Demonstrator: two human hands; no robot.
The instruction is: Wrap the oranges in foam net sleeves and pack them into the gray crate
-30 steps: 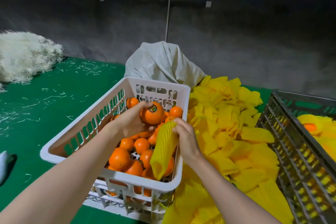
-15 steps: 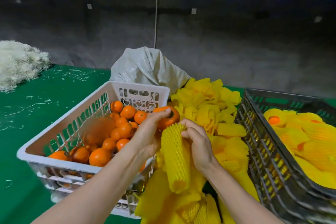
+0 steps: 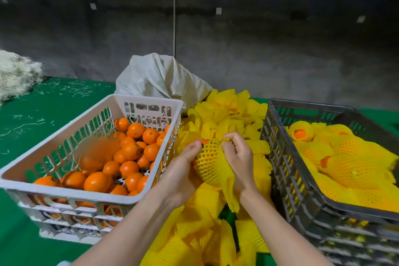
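Held just left of gray crate point(image 3: 280, 168): orange point(image 3: 204, 141), tip bare, rest inside foam net sleeve point(image 3: 212, 164). Cupped by left hand point(image 3: 183, 170); sleeve mouth pinched by right hand point(image 3: 239, 155). Stretch mesh evenly over tip; avoid tearing.

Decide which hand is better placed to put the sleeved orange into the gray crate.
Probably the right hand: it grips the sleeve over the orange on the side nearest the gray crate, while the left hand holds it from the side of the white crate.

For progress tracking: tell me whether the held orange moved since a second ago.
Yes. The orange went right, out of the white basket, over the sleeve pile.
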